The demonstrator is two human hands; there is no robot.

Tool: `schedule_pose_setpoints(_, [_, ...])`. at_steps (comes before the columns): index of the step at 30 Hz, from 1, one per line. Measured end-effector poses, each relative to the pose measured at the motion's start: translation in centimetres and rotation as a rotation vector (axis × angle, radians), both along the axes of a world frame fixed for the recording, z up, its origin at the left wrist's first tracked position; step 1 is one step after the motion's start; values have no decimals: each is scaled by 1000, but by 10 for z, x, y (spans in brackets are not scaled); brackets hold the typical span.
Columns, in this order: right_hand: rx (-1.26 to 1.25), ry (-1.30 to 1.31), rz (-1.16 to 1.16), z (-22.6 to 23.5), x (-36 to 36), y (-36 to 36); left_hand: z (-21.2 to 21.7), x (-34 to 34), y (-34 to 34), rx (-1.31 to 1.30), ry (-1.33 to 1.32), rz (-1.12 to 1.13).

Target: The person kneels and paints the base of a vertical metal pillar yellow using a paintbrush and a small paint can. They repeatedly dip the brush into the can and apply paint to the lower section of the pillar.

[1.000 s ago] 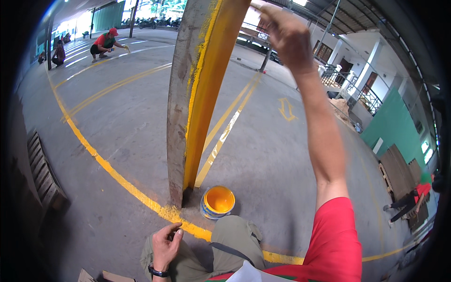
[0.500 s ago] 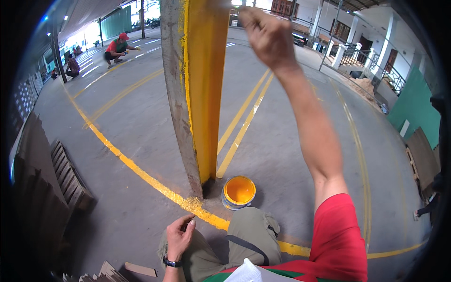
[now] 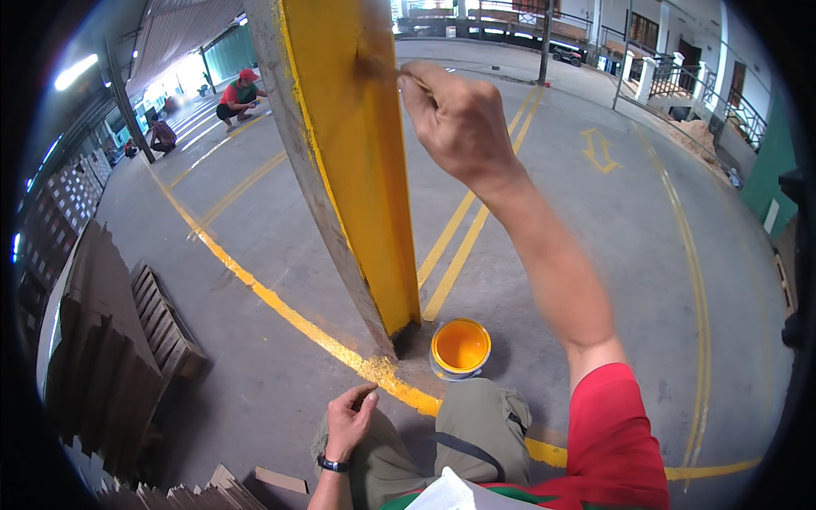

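Head view, left to right. Stacked wooden pallets (image 3: 127,340) sit at the left edge on the concrete floor (image 3: 595,221). Two crouching people (image 3: 238,93) are far off at upper left, near yellow floor lines.

Left hand (image 3: 350,418): rests on the person's left knee (image 3: 382,450), fingers loosely curled, grip holding nothing, dark wristband (image 3: 333,464) on the wrist.

Steel post (image 3: 340,161) rises from the floor just ahead of the knees, tilted in the fisheye picture. Its broad face is coated bright yellow, its left edge is bare grey metal, and its foot is dark where it meets the floor. A painted yellow floor line (image 3: 280,308) runs diagonally past the base, blotchy near the post.

Paint can (image 3: 460,348): round, open, full of orange-yellow paint, standing on the floor just right of the post base and touching the front of the right knee (image 3: 480,425) in olive trousers.

Right hand (image 3: 459,127): raised high, arm stretched up from a red sleeve (image 3: 616,442), grip closed on a paintbrush (image 3: 387,72). The brush sticks out left of the fingers, its blurred tip against the yellow face of the post, well above the can. Brush detail is too blurred to tell.

Double yellow lines (image 3: 463,229) and a yellow arrow (image 3: 597,150) lie on the floor to the right.
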State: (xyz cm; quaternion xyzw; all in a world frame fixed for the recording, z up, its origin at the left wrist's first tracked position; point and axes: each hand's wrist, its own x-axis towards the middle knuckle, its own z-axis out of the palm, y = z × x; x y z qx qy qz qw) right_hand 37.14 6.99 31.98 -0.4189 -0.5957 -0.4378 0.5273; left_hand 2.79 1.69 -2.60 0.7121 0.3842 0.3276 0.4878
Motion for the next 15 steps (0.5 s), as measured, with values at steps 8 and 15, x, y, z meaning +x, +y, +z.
schedule_pose_setpoints(8, [74, -55, 96, 19, 13, 3, -5, 18, 4, -17, 50, -24])
schedule_pose_setpoints(15, [303, -77, 69, 46, 20, 16, 8, 28, -4, 4, 127, -13])
